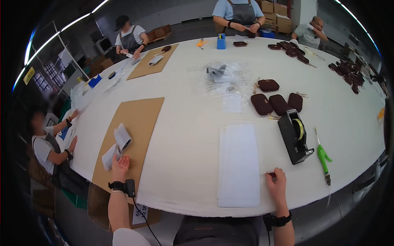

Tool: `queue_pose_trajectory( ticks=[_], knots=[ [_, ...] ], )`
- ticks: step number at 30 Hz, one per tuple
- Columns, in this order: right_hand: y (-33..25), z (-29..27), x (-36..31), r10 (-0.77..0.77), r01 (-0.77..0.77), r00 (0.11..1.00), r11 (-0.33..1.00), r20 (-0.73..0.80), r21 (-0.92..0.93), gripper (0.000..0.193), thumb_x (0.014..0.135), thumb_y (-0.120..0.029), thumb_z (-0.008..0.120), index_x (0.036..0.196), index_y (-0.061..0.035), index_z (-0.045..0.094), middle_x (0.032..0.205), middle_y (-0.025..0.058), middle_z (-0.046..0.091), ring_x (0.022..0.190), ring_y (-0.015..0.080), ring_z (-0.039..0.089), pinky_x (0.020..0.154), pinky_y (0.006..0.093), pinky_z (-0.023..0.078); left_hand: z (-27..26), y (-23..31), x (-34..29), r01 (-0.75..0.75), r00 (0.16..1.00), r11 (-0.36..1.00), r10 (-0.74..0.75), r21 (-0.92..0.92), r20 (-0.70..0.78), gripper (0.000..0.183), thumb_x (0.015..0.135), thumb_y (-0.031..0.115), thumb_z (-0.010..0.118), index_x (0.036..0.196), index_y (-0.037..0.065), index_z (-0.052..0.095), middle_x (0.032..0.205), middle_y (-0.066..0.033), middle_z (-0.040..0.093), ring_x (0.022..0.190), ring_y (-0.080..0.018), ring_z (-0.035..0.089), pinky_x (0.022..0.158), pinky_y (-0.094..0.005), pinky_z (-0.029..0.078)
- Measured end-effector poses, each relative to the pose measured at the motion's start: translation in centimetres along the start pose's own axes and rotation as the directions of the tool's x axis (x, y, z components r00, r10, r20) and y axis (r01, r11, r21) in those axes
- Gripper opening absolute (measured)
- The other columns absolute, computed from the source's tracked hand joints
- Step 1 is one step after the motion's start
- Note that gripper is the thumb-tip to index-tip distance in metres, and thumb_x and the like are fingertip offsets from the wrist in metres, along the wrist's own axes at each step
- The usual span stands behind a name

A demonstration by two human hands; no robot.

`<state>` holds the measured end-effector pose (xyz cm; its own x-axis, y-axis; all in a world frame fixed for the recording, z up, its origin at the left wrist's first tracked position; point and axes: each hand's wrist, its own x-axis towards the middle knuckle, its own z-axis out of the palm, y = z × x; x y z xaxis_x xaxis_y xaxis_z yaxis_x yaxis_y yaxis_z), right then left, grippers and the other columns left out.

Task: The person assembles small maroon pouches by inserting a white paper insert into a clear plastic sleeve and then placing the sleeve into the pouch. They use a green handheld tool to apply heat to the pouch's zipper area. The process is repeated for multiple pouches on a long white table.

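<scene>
My left hand [120, 166] is over the brown cardboard sheet [141, 135], palm partly up and fingers apart. Its fingertips are at the edge of a white paper-wrapped packet [109, 157]; whether they touch it I cannot tell. Just beyond lies a second white packet [122, 136]. Near the table's front edge, my right hand [278, 184] is closed, with a small dark red piece [271, 175] pinched at its fingertips. Most of that piece is hidden. Left of this hand lies a stack of white paper sheets [239, 164].
Beyond my right hand are a black tape dispenser [294, 137], a green air gun [323, 158] and several dark brown zip pouches [278, 104]. Clear plastic bags [227, 78] lie mid-table. Co-workers sit or stand around the table, with more pouches [348, 74] at far right.
</scene>
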<state>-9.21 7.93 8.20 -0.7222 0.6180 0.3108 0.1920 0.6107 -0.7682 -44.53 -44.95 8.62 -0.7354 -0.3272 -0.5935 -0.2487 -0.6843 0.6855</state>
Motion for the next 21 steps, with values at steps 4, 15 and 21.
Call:
queue_pose_trajectory(
  ticks=[4,15,21],
  knots=[
    [0.1,-0.3,0.0,-0.015,0.014,1.0,1.0,-0.016,-0.014,0.013,0.075,0.0,0.065,0.081,-0.0004,0.053,0.076,0.0104,0.056,0.073,0.0255,0.053,0.07,0.0349,0.042,7.6,-6.5,-5.1,-0.225,0.906,0.839,-0.007,0.496,0.423,0.041,0.087,0.026,0.062,0.117,0.002,0.047,0.089,-0.0114,0.061,0.074,-0.0194,0.062,0.061,-0.027,0.052],
    [-0.1,-0.3,-0.2,-0.142,0.142,0.99,0.988,-0.002,-0.054,0.015,0.071,0.002,0.062,0.08,-0.005,0.053,0.074,0.0077,0.055,0.073,0.0275,0.052,0.069,0.038,0.038,39.1,-37.1,-20.9,-0.934,-0.262,-0.131,-0.379,-0.332,0.888,0.068,0.069,0.005,0.067,0.132,0.007,0.04,0.128,-0.015,0.047,0.118,-0.0308,0.048,0.095,-0.0417,0.042],
    [0.0,-1.0,0.2,-0.16,0.162,0.987,0.984,0.034,-0.073,0.015,0.067,0.002,0.061,0.078,-0.0049,0.053,0.074,0.0065,0.055,0.074,0.0253,0.052,0.067,0.0373,0.037,43.9,-38.9,-23.8,-0.788,0.03,-0.412,-0.767,-0.457,0.641,0.095,0.056,0.02,0.078,0.139,0.016,0.033,0.13,-0.0148,0.043,0.121,-0.0326,0.043,0.1,-0.0407,0.034]
  ],
)
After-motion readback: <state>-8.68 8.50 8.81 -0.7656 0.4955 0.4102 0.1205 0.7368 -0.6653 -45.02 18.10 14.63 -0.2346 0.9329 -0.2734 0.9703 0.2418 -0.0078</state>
